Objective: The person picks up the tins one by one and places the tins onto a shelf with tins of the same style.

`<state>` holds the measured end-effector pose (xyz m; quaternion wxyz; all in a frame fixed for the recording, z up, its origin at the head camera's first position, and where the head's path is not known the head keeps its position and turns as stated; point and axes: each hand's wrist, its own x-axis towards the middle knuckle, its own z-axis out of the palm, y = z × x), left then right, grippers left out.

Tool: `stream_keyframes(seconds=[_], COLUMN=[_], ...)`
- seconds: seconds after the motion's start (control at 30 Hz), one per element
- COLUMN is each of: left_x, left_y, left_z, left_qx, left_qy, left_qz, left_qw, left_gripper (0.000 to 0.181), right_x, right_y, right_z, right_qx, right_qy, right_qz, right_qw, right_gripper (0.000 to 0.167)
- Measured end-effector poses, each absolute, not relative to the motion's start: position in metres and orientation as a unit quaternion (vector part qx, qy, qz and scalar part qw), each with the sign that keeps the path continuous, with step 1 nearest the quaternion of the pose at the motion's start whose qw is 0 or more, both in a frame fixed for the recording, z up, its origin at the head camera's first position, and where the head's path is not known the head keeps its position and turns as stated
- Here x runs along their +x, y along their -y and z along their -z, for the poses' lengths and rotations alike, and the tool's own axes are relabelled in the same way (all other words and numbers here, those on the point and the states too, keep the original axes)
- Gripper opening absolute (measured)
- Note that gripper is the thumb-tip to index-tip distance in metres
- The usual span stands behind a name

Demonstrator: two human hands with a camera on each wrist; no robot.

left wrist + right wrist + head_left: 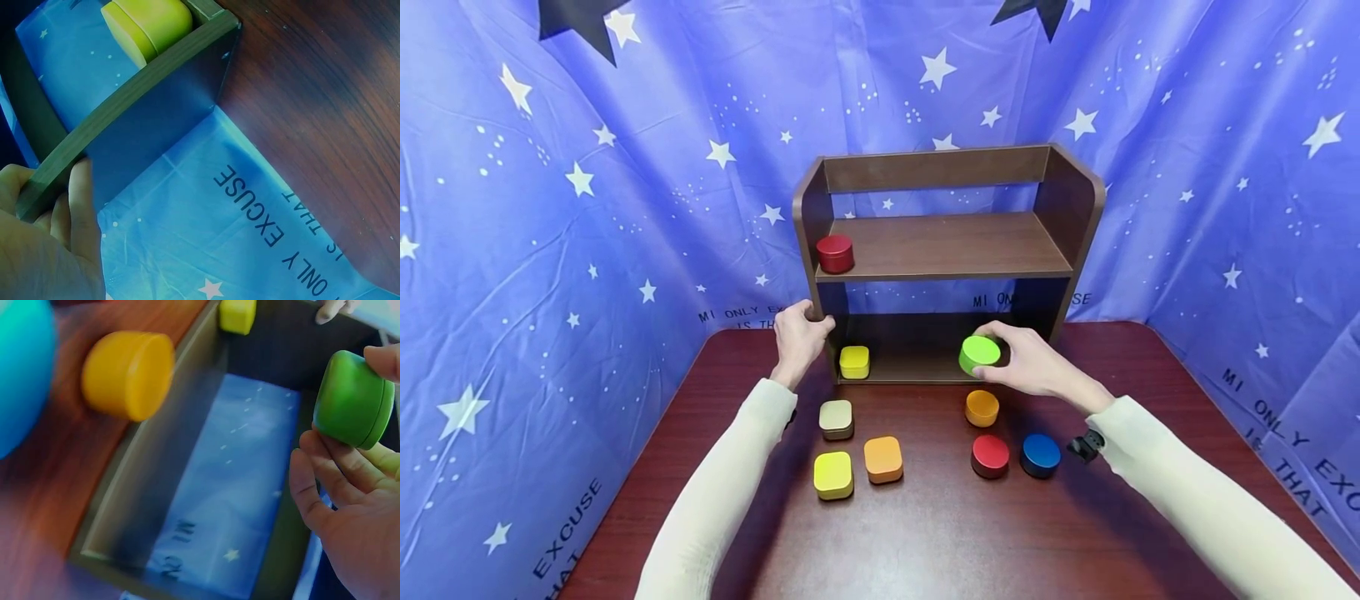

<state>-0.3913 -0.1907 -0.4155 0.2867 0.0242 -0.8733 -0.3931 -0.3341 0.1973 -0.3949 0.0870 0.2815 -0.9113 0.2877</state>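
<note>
Your left arm, in a pale sleeve, reaches forward over the table towards the left front edge of the shelf. Your left hand grips that edge, thumb on its inner side and fingers outside. Your right arm, likewise sleeved to the wrist, slants inward from near the table's right edge. Your right hand pinches near the right end of the shelf's lower front edge, thumb nearer you, fingers beyond.
</note>
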Motion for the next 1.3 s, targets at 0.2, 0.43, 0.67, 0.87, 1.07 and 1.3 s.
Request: stream_keyframes(seconds=[0.2, 0.43, 0.67, 0.87, 1.07, 1.3], left_x=[-0.391, -0.392, -0.393, -0.393, -0.394, -0.393], left_y=[0.192, 0.191, 0.191, 0.191, 0.191, 0.192], left_z=[0.417, 0.417, 0.417, 0.418, 0.418, 0.418], left_qx=[0.026, 0.023, 0.028, 0.018, 0.018, 0.016], left_qy=[0.870, 0.874, 0.872, 0.875, 0.873, 0.875], left_qz=[0.396, 0.391, 0.391, 0.383, 0.385, 0.385], left_qw=[0.291, 0.288, 0.293, 0.296, 0.298, 0.294], left_gripper=[0.015, 0.015, 0.017, 0.016, 0.019, 0.018], right_x=[-0.338, -0.344, -0.358, -0.372, -0.387, -0.402], right_y=[-0.171, -0.145, -0.122, -0.108, -0.094, -0.078], right_z=[0.372, 0.343, 0.317, 0.294, 0.277, 0.262], right_qx=[0.305, 0.330, 0.351, 0.352, 0.348, 0.331], right_qy=[0.903, 0.892, 0.884, 0.881, 0.879, 0.886], right_qz=[-0.292, -0.298, -0.295, -0.299, -0.311, -0.308], right_qw=[0.085, 0.085, 0.092, 0.103, 0.097, 0.101], right_gripper=[0.049, 0.053, 0.054, 0.052, 0.051, 0.049])
